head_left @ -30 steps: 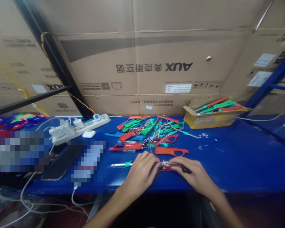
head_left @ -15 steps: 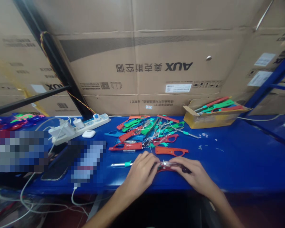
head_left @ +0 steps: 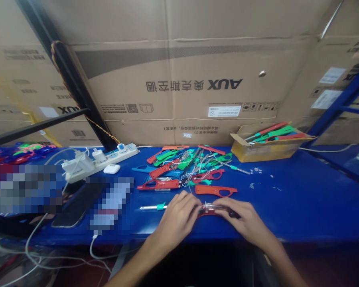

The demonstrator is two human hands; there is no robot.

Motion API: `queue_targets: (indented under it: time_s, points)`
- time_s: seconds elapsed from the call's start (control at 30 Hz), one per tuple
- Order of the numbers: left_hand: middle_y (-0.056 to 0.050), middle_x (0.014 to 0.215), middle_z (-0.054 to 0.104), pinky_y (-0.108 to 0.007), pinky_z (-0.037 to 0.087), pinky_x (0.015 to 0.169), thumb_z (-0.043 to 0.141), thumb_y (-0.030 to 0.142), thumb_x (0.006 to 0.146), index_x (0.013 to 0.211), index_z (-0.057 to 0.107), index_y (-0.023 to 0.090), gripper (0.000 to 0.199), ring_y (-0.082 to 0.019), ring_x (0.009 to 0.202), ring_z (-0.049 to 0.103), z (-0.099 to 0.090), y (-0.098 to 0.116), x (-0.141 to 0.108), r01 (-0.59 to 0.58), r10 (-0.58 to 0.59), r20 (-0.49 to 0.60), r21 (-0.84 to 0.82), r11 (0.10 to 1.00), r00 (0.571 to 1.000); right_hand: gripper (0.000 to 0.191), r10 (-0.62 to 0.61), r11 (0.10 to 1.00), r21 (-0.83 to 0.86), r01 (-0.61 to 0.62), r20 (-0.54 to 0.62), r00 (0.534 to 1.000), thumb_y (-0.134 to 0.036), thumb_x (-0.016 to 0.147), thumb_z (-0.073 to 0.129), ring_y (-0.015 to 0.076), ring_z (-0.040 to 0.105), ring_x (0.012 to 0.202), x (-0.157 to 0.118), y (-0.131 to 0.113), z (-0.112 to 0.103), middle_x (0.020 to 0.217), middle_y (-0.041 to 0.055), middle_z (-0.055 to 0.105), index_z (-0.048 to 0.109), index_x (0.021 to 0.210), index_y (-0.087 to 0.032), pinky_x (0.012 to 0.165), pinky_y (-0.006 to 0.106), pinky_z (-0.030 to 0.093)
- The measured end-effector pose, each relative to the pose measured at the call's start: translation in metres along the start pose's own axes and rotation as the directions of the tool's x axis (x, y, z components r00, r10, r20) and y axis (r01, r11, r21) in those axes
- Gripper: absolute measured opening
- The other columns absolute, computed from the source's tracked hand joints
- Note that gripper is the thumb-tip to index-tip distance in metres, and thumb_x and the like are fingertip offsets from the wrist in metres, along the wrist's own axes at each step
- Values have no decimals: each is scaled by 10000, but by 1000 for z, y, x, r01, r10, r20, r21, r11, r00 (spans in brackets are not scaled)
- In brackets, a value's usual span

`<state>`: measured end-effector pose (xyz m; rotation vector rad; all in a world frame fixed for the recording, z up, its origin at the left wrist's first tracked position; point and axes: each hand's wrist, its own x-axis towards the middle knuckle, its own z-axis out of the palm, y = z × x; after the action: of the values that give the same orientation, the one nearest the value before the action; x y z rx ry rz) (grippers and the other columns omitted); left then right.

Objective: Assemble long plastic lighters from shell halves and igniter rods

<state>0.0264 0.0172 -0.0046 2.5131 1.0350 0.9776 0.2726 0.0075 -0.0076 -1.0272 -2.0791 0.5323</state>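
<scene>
Low in the centre of the frame, a casing (head_left: 208,210) sits between the left hand (head_left: 179,215) and the right hand (head_left: 245,217), near the front edge of the table (head_left: 305,199). A rod (head_left: 149,207) lies left of the left hand. Behind both hands, mid-frame, is the pile (head_left: 165,169). To its right stands the box (head_left: 266,153), lighters (head_left: 279,131) in it, bits (head_left: 257,170) before it. At left, the strip (head_left: 131,152) lies behind the case (head_left: 111,169), a phone (head_left: 77,207) in front. Cardboard (head_left: 179,59) stands behind, across the top.

Both forearms (head_left: 148,249) angle inward — left grip (head_left: 178,213) and right grip (head_left: 244,217) near each other, fingers (head_left: 184,199) bent.
</scene>
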Motion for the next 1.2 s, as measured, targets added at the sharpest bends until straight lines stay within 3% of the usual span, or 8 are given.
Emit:
queue_targets:
  time_s: [1.2]
  points:
    - [-30, 985, 705, -347, 499, 792, 503, 149, 1064, 1008, 613, 189, 129, -208, 907, 599, 0, 0, 1, -21, 21, 1, 30, 999, 1000, 186, 5, 1000, -4, -5, 27, 1000, -344, 1045, 571, 173, 765, 923, 1, -3, -1, 1066, 14, 789, 710, 1138, -260, 845, 242, 590]
